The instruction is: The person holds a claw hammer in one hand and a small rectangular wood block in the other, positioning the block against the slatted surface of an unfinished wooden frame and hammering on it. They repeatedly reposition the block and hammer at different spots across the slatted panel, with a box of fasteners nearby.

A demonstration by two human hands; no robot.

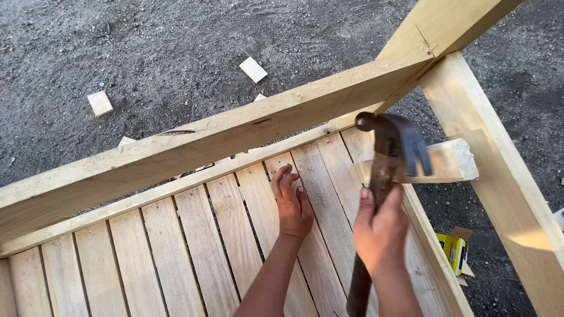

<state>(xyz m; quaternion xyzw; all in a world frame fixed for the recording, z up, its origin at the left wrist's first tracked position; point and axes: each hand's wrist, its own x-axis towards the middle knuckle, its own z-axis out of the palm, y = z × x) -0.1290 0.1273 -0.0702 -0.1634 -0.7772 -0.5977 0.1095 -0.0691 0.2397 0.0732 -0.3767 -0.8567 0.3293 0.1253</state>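
1. Covering the whole background, the dark gravel ground (176, 47) lies under everything, grey and sandy.
2. A slatted wooden platform (194, 246) of pale boards fills the lower half, its slats running away from the person.
3. A long thick beam (205, 144) crosses above the slats from lower left to upper right, and it meets an upright post (499, 176) and another beam at the top right corner.
4. A short wooden block (449, 161) lies across the right edge of the platform, near the post.
5. The hammer (390, 147), with dark claw head and brown handle, is raised over that block; its head is just in front of the block.
6. The right hand (380, 232) is clenched around the hammer handle, below the head.
7. The left hand (292, 202) is not holding anything; it rests palm down on the slats, fingers slightly curled, just beside the right hand.
8. A yellow cardboard box (453, 249) sits on the ground to the right of the platform.
9. Small wood offcuts (253, 69) lie scattered on the gravel, well apart from the hands.
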